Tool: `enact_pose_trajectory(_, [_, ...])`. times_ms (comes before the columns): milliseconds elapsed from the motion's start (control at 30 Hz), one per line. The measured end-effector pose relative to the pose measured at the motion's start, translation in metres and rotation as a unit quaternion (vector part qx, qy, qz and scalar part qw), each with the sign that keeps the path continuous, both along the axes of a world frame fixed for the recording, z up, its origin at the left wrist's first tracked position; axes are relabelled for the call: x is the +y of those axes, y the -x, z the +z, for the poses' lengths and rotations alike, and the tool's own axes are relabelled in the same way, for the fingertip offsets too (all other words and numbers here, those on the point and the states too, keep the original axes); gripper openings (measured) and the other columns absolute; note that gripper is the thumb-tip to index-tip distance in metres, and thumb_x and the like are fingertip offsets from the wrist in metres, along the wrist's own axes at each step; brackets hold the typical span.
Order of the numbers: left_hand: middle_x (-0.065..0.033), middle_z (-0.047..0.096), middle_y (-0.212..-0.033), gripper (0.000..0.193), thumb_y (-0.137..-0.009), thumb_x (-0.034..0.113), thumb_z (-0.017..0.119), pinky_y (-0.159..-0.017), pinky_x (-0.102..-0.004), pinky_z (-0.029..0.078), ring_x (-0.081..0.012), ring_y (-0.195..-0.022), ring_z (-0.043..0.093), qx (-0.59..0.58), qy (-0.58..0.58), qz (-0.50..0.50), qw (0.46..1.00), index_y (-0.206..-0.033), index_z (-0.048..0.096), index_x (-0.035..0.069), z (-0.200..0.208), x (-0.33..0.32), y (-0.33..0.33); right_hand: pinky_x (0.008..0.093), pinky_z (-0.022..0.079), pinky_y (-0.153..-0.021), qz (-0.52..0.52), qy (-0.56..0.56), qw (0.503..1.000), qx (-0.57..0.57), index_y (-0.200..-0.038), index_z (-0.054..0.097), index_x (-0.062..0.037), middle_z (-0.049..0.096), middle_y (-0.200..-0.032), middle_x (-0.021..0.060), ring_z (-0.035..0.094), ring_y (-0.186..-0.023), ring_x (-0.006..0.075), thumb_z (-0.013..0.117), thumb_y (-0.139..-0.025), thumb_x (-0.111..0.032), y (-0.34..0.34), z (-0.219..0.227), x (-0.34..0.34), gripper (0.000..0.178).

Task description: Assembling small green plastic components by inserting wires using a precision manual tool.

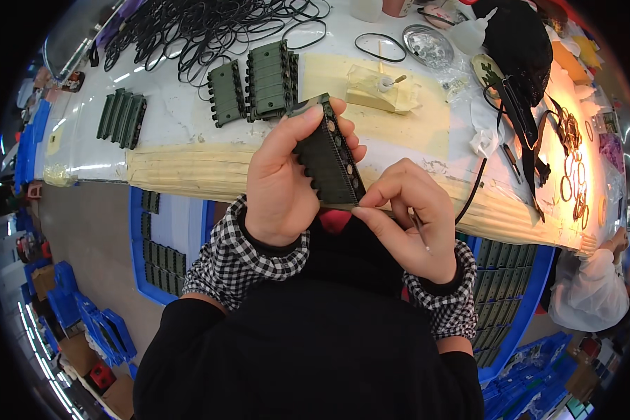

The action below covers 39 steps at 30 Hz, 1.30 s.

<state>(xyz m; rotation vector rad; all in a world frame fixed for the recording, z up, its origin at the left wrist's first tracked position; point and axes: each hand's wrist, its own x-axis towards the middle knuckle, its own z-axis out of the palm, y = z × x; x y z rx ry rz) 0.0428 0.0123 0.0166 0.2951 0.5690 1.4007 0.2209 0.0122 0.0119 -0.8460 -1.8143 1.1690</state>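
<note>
My left hand (283, 175) is closed around a dark green ribbed plastic piece (325, 164), held tilted above the table's front edge. A row of round studs runs down its right side. My right hand (416, 217) touches the piece's lower right corner with thumb and index finger pinched together; whatever is between those fingertips is too small to make out. A thin stick-like tool (420, 229) is tucked among the right hand's fingers. Similar green pieces (269, 80) stand stacked on the table beyond my left hand, with another group (121, 119) farther left.
Black cord loops (182, 35) cover the far left of the table (70, 140). A small tape-covered box (378, 87) holds a brush. Farther right are a metal dish (427, 45), a black bag (518, 42) and a lamp-lit area. Blue trays (514, 336) of green pieces sit below. Another person's sleeve (591, 294) shows right.
</note>
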Motion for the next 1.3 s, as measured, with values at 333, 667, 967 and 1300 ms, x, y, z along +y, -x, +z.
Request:
enact_pose_trajectory(333, [-0.0061, 0.054, -0.098, 0.025, -0.096, 0.021, 0.047, -0.091, -0.0329, 0.049, -0.0183, -0.094, 0.051, -0.197, -0.019, -0.093, 0.976, -0.113, 0.056, 0.005, -0.021, 0.009, 0.01, 0.0253, 0.037, -0.052, -0.092, -0.064, 0.994, -0.002, -0.092, 0.069, -0.0029, 0.065, -0.08, 0.0057, 0.047, -0.056, 0.0126, 0.083, -0.067, -0.008, 0.002, -0.009, -0.009, 0.029])
enact_pose_trajectory(667, [-0.0061, 0.055, -0.097, 0.023, -0.094, 0.025, 0.048, -0.094, -0.0387, 0.048, -0.0199, -0.092, 0.053, -0.14, -0.075, -0.043, 0.986, -0.107, 0.055, 0.007, -0.015, 0.006, 0.005, 0.0295, 0.043, -0.054, -0.151, -0.179, 0.971, -0.046, -0.089, 0.068, -0.0041, 0.064, -0.075, 0.0057, 0.058, -0.063, 0.0195, 0.085, -0.063, -0.019, 0.011, -0.011, -0.014, 0.034])
enact_pose_trajectory(967, [-0.0035, 0.048, -0.09, 0.02, -0.092, 0.026, 0.049, -0.102, -0.0423, 0.043, -0.0182, -0.086, 0.05, -0.133, -0.185, -0.091, 0.969, -0.104, 0.048, 0.009, -0.027, 0.009, 0.013, 0.0309, 0.044, -0.055, -0.167, -0.165, 0.972, 0.001, -0.084, 0.064, -0.0016, 0.061, -0.074, 0.0084, 0.057, -0.061, 0.0223, 0.085, -0.063, -0.014, 0.022, -0.015, -0.014, 0.032])
enact_pose_trajectory(1300, [-0.0049, 0.047, -0.089, 0.019, -0.091, 0.025, 0.046, -0.101, -0.0443, 0.043, -0.0195, -0.085, 0.05, -0.039, -0.269, -0.083, 0.959, -0.1, 0.046, 0.009, -0.022, 0.011, 0.014, 0.0287, 0.043, -0.057, -0.154, -0.13, 0.979, 0.026, -0.092, 0.065, -0.0041, 0.062, -0.079, 0.0045, 0.059, -0.067, 0.0185, 0.085, -0.064, -0.011, 0.024, -0.01, -0.017, 0.036])
